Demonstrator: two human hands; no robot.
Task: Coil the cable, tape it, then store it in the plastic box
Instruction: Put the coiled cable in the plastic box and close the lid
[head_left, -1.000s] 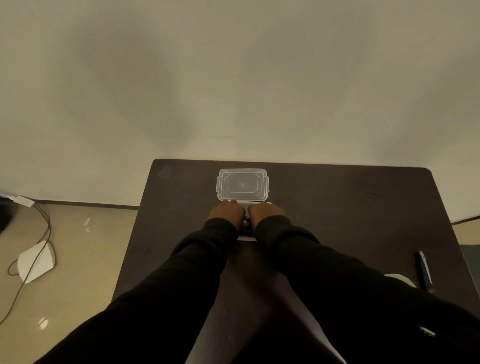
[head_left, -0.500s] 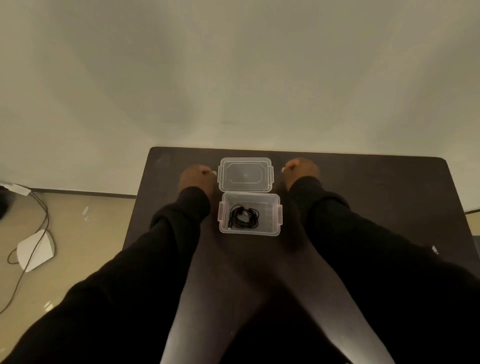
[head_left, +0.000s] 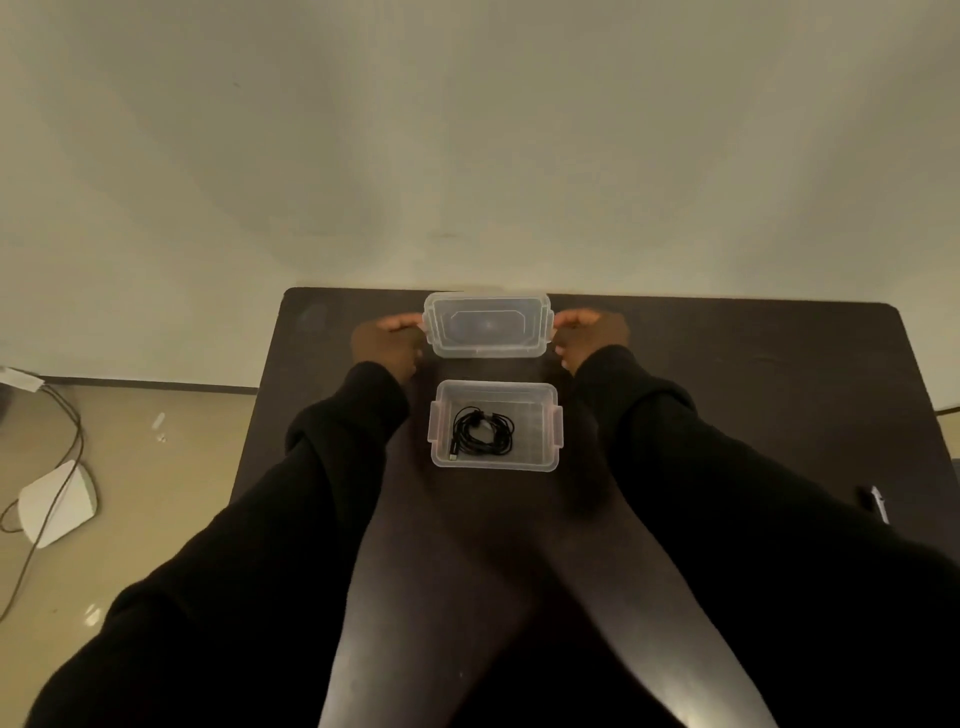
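A clear plastic box (head_left: 550, 457) sits open on the dark table (head_left: 753, 374), in the middle. A coiled black cable (head_left: 482, 431) lies inside it. Beyond the box is its clear lid (head_left: 487, 326), held by its two short ends and raised a little off the table. My left hand (head_left: 387, 340) grips the lid's left end, fingers pointing inward. At the right end my right hand (head_left: 589, 332) does the same. Both arms are in black sleeves on either side of the box.
A pen-like object (head_left: 878, 501) lies near the table's right edge, partly hidden by my right sleeve. On the floor to the left are a white device (head_left: 57, 501) and dark cords (head_left: 62, 431). A pale wall rises right behind the table's far edge.
My hands left the box, where they were close together, and spread out to the lid. They have closed on its ends and it now looks raised. The cable stays in the box.
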